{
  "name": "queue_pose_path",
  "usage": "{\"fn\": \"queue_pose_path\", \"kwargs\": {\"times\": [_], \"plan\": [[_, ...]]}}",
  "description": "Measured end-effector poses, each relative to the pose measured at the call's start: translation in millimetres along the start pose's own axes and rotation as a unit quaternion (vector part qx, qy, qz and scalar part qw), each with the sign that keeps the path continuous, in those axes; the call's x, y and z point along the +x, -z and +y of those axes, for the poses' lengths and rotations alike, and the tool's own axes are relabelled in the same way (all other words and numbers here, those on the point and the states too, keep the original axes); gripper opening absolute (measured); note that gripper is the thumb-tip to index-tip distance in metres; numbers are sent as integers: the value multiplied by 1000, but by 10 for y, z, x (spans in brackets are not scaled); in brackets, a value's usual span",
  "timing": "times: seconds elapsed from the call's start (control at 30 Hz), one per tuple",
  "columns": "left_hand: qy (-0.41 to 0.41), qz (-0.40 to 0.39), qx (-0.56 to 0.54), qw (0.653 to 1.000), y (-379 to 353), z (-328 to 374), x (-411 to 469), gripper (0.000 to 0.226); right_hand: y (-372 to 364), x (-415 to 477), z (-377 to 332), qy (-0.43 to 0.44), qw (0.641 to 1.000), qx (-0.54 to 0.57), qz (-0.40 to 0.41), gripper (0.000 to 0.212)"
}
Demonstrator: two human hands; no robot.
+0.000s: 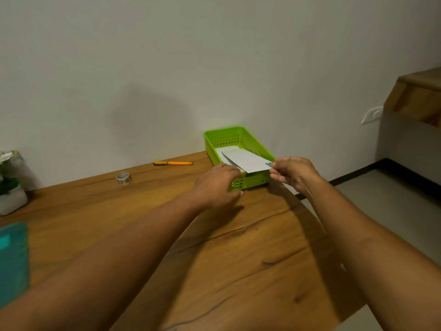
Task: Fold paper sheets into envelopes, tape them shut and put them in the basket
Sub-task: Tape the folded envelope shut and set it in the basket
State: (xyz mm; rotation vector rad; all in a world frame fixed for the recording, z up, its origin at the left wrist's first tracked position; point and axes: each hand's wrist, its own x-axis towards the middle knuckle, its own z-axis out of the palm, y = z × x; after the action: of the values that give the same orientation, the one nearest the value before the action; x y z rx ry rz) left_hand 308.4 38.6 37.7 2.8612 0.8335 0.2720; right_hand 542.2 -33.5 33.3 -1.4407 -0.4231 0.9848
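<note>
A green perforated basket stands at the table's far right edge, against the wall. A folded white envelope hangs tilted over the basket's near rim, above another white envelope lying inside. My right hand pinches the tilted envelope's right corner, where a blue mark shows. My left hand is at the envelope's left end by the basket's near wall; whether its fingers hold the paper is hidden. A roll of clear tape sits on the table further left.
An orange pen lies near the wall left of the basket. A white pot with a plant stands at the far left. A teal object lies at the left edge. The wooden table ends just right of the basket.
</note>
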Motion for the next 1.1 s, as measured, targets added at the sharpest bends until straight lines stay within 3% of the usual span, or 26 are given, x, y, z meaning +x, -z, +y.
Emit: {"fn": "queue_pose_path", "kwargs": {"times": [0.2, 0.37, 0.47, 0.63, 0.9, 1.03, 1.1], "plan": [[-8, 3, -9, 1000, -17, -40, -40, 60, -31, 34, 102, 89, 985, -146, 39, 29], [-9, -8, -35, 999, 21, -58, -135, 65, -135, 20, 170, 182, 938, -274, 113, 36], [11, 6, -54, 998, 103, -162, -256, 66, -269, -51, 139, 237, 908, -323, 118, 38], [78, 28, -62, 995, 264, -576, -696, 62, -763, -228, 157, 284, 896, -339, 47, 38], [249, 82, -47, 964, 525, -1526, -1981, 60, -1900, -562, 474, 313, 838, -440, -83, 35], [392, 104, 10, 914, 521, -2015, -2811, 63, -2398, -801, 766, 310, 775, -521, -177, 24], [449, 85, 51, 888, 484, -2227, -3190, 71, -2574, -916, 901, 308, 723, -581, -212, 38]]}}
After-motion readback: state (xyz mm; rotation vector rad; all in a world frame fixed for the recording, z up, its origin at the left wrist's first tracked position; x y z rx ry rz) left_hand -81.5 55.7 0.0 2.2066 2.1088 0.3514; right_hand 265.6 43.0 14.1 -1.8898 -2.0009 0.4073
